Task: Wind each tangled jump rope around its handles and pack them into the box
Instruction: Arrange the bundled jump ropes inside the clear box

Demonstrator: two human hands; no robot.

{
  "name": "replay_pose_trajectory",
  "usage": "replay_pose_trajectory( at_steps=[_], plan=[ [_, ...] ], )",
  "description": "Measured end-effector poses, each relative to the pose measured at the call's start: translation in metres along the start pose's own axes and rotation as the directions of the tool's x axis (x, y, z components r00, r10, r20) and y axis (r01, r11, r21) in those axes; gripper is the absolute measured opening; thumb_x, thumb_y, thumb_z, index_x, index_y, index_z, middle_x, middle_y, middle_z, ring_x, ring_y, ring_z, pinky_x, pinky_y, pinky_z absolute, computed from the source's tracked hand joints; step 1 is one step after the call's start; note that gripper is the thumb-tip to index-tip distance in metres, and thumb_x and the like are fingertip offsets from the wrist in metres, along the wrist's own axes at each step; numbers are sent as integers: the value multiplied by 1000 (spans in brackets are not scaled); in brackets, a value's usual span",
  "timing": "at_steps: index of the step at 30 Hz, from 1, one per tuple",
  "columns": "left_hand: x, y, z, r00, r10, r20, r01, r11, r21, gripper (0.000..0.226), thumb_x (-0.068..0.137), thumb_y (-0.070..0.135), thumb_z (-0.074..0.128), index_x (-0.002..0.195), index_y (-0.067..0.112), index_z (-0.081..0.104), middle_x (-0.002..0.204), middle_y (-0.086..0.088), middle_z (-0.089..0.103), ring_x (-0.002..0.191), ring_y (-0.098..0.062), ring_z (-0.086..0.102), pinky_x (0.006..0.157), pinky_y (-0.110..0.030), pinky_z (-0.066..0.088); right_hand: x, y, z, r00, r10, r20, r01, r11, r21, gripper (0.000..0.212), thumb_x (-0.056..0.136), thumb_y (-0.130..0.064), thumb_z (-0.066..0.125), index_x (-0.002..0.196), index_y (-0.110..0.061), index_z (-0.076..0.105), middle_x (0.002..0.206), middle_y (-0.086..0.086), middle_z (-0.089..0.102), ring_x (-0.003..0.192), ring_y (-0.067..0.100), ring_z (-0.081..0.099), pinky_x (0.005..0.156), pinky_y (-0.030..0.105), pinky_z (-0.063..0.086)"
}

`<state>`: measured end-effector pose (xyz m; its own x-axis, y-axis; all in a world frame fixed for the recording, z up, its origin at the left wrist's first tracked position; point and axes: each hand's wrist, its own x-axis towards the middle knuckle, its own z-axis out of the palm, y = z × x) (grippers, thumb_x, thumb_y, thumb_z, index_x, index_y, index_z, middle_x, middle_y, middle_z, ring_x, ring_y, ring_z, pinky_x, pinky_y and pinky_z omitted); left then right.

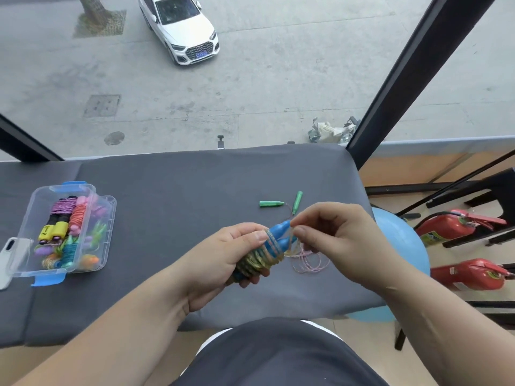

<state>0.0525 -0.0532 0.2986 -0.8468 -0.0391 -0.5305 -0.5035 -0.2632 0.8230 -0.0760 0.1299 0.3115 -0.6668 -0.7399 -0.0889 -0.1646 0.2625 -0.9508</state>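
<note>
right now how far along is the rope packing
Done: several wound ropes sit in the clear box. In hand: the left hand grips the blue handles, mostly wrapped, while the right hand pinches the loose cord by their tips. Left: finish those last loops, box that rope, then wind and pack the green-handled rope lying unwound on the table.

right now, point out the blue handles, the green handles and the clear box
blue handles [279, 234]: head view, tip end of the upper handle
green handles [268, 203]: head view, body of the left one
clear box [39, 202]: head view, bare left wall
</note>
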Motion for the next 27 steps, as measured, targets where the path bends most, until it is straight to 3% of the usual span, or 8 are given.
replay_pose_trajectory(
  at_steps=[3,7,10,14,17,21,27],
  plan=[
    [6,-2,19,999,1,-37,0,1000,15,35,90,38,58,110,12,69,78,-13,66,62,-19,55,54,-25,40,-6,10,-8,990,125,-68,-112,979,172,11,86,-6,75,90,-6,65,68,16,68,57,22,64,57,34,56],
    [14,-9,47,996,15,-93,-17,1000,-26,32,92,37,58,110,13,70,85,-12,67,71,-22,56,58,-29,40,-13,24,-21,974,189,-126,-150,951,271,13,85,-4,75,81,4,65,64,19,67,55,22,62,52,29,52],
    [19,-14,68,995,32,-98,-44,991,-124,32,90,36,58,109,14,72,89,-13,67,72,-25,57,60,-31,41,-17,31,-41,979,199,-53,-162,904,395,8,86,-4,72,86,3,67,65,16,67,55,20,60,52,25,51],
    [24,-15,91,994,50,-95,-69,977,-200,35,89,33,57,114,10,68,87,-14,67,70,-25,58,57,-30,42,-20,37,-66,960,241,143,-280,807,520,18,80,-16,71,89,0,67,70,13,63,56,15,57,53,22,49],
    [26,-14,102,990,65,-127,-86,982,-166,32,90,33,57,111,14,70,89,-13,68,72,-25,57,58,-31,41,-21,40,-73,929,313,198,-371,770,519,17,81,-17,73,87,-3,64,68,9,57,55,13,49,54,24,43],
    [30,-13,108,976,113,-183,-128,989,-73,33,91,35,56,112,15,70,88,-12,68,74,-24,56,62,-31,41,-22,43,-75,947,310,80,-311,827,469,19,86,-17,75,83,-4,61,66,10,46,55,15,34,54,30,31],
    [35,-10,116,953,215,-215,-188,973,136,32,92,37,54,115,17,66,91,-9,67,76,-18,55,66,-27,43,-22,42,-82,965,261,-16,-232,882,410,7,90,-5,67,88,1,71,76,11,69,66,16,59,65,32,50]
  ],
)
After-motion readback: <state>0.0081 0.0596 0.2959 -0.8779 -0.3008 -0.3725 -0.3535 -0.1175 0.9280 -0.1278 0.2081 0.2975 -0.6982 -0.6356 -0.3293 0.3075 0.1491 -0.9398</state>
